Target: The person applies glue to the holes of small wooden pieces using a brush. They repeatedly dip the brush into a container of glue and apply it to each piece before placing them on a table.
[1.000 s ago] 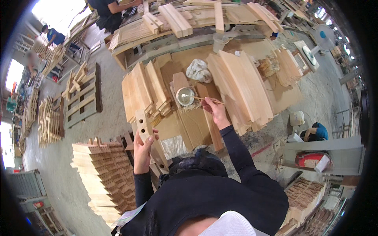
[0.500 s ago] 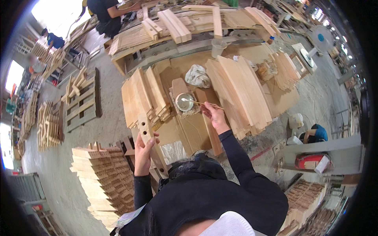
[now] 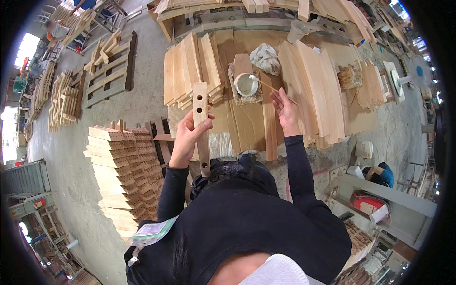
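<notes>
My left hand (image 3: pixel 188 136) is closed around a long wooden piece (image 3: pixel 203 148). Two round holes show near its far end and another near its close end. Between the thumb and fingers of my right hand (image 3: pixel 287 113) is a thin wooden stick (image 3: pixel 269 86). Its white-coated tip is over the rim of a round pot (image 3: pixel 240 93) of whitish paste. The pot sits on a crusted block, beside a crumpled white cloth (image 3: pixel 265 59).
Flat boards lie stacked left (image 3: pixel 181 66) and right (image 3: pixel 311 90) of the pot on cardboard (image 3: pixel 237 128). A tall stack of drilled wooden pieces (image 3: pixel 114 175) stands at my left. Beyond are a workbench (image 3: pixel 228 21), a pallet (image 3: pixel 111 71) and a fan (image 3: pixel 401 80).
My view has shifted, so the bench scene sits higher. The drilled piece in my left hand is more upright. The stick's tip has moved from inside the pot to its right rim.
</notes>
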### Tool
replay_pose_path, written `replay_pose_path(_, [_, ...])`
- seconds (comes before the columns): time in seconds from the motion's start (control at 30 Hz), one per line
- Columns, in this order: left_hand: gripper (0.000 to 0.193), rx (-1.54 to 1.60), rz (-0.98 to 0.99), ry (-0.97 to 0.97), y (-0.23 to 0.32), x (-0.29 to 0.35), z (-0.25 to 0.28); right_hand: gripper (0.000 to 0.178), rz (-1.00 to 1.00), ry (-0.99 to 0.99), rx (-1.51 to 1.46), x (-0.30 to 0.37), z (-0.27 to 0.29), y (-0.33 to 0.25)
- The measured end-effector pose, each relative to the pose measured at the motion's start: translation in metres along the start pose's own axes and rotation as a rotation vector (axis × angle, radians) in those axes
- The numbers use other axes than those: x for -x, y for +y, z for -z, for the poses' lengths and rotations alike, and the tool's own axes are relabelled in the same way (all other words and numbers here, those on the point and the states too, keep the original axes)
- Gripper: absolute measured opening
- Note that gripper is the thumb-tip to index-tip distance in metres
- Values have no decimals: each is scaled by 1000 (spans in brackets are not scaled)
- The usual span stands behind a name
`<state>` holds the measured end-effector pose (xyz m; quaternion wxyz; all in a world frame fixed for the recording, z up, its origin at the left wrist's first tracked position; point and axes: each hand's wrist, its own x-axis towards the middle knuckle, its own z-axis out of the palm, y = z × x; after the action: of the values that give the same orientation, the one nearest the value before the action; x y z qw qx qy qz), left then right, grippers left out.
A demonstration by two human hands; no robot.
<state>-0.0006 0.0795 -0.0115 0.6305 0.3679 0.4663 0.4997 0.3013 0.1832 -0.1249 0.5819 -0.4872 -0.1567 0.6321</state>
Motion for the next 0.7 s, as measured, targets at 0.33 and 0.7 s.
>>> replay_pose_path(0.33, [49, -73, -103, -35, 13, -5, -20, 15, 135, -290, 8, 77, -69, -67])
replay_pose_path(0.7, [52, -25, -114, -67, 30, 4, -34, 15, 438, -441, 230, 109, -117, -78])
